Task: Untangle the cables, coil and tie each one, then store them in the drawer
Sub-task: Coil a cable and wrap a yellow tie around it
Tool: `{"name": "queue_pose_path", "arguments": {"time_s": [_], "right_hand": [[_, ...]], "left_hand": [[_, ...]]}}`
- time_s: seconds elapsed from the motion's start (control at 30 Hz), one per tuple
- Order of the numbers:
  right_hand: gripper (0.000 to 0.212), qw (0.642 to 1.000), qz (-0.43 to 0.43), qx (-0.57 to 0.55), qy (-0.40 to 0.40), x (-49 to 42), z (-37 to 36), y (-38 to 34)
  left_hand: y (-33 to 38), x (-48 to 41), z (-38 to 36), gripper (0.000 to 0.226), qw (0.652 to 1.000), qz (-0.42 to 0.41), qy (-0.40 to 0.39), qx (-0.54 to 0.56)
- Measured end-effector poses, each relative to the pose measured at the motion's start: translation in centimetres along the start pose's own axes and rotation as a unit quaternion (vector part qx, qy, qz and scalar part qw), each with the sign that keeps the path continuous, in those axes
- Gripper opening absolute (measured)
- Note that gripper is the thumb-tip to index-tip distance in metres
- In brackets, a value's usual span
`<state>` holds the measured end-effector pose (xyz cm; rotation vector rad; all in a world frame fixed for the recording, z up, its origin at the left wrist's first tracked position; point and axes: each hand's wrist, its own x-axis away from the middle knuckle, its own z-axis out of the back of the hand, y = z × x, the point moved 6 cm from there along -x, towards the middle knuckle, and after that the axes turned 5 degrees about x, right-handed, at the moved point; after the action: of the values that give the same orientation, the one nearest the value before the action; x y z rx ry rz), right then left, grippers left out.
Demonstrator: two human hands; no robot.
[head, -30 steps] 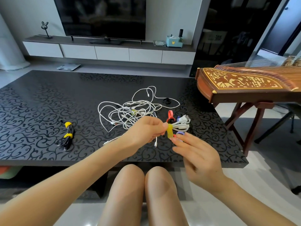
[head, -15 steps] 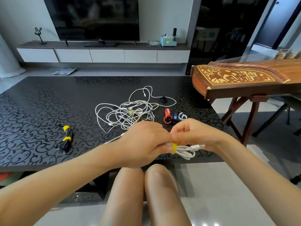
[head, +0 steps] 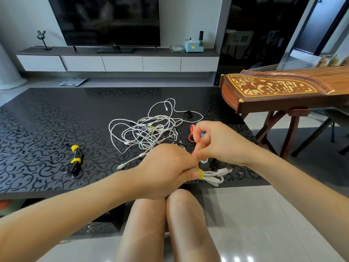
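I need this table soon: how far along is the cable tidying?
Done: one black cable lies coiled and tied. In hand: the left hand grips a coiled white cable while the right hand pinches its yellow tie. Left: the white tangle on the table, then storing everything.

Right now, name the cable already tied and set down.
The black cable, bound by two yellow ties, lying apart at left; the left hand grips the white coil.
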<state>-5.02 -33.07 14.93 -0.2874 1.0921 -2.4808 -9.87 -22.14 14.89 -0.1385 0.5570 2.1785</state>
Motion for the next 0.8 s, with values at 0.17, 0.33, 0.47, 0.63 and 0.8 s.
{"name": "queue_pose_path", "arguments": {"time_s": [0.17, 0.33, 0.47, 0.63, 0.8], "right_hand": [[0.048, 0.973, 0.089, 0.093, 0.190, 2.0, 0.6, -2.6], [0.035, 0.911, 0.199, 0.195, 0.304, 4.5, -1.9, -3.1], [0.024, 0.867, 0.269, 0.256, 0.333, 5.4, -3.6, -2.1], [0.033, 0.845, 0.268, 0.362, 0.289, 5.3, -5.5, -0.4], [0.025, 0.772, 0.306, 0.472, 0.297, 4.9, -6.2, -0.5]], "left_hand": [[-3.1, 0.7, -1.8, 0.026, 0.944, 0.197, 0.045, 0.261], [-4.8, 0.6, -4.4, 0.025, 0.788, 0.321, 0.001, 0.525], [-5.1, 0.1, -6.1, 0.035, 0.739, 0.411, -0.045, 0.531], [-5.5, 0.3, -6.0, 0.035, 0.663, 0.400, -0.038, 0.631], [-6.0, 1.1, -7.1, 0.049, 0.598, 0.459, -0.185, 0.630]]}}
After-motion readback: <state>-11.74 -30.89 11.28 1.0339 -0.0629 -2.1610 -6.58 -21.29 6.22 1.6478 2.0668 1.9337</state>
